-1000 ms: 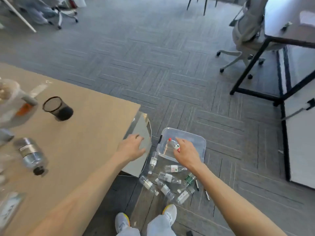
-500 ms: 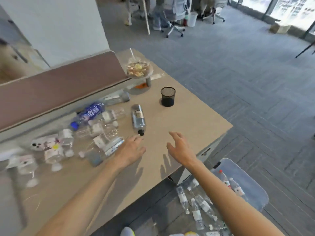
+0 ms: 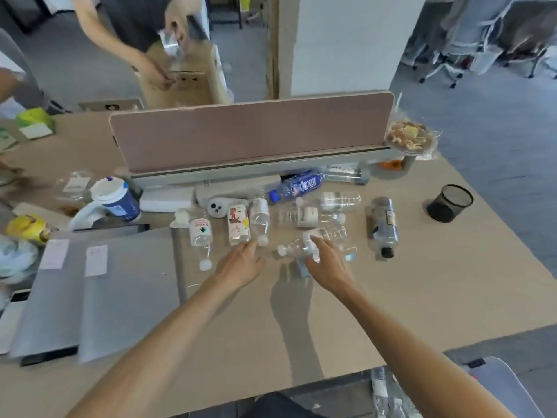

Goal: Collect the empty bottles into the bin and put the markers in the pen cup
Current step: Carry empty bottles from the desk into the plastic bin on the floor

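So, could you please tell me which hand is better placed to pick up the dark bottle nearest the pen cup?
Right. The right hand is nearer the dark bottle, on its side of the desk. The left hand is farther off, by the illustrated-label bottle.

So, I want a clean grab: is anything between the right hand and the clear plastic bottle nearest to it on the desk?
Nothing visible stands between them. The right hand is over the clear plastic bottle lying sideways on the tan desk; the other bottles lie beyond it.
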